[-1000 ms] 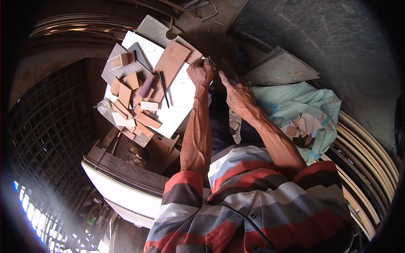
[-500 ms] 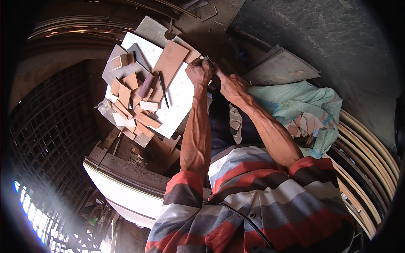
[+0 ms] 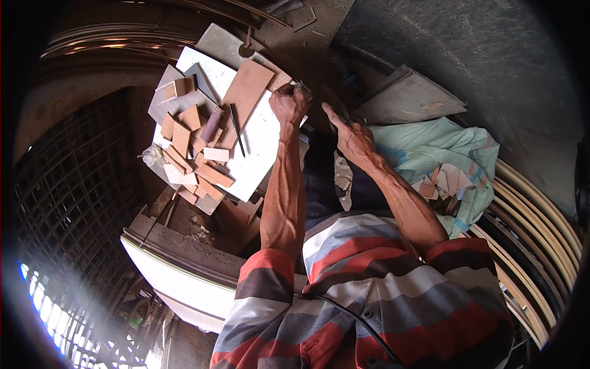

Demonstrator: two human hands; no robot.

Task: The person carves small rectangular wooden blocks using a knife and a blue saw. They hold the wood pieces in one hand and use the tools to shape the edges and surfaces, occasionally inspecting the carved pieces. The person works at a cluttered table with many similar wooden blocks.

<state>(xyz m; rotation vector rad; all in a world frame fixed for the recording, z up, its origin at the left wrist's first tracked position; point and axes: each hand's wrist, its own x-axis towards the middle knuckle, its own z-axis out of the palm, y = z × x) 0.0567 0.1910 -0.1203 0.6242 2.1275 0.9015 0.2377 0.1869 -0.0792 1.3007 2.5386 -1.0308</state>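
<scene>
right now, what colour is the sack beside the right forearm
The sack is pale green with blue and reddish stripes; head view.

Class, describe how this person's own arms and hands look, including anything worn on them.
The left hand and right hand are bare, with no gloves visible. Veins stand out along the slim forearms. Short fabric sleeves match a buttoned shirt striped in red, white, grey and dark brown; a thin black cable crosses its front.

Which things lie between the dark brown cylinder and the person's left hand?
The head view shows a black pen-like stick, part of a brown panel, then bare white board up to the left hand.
</scene>
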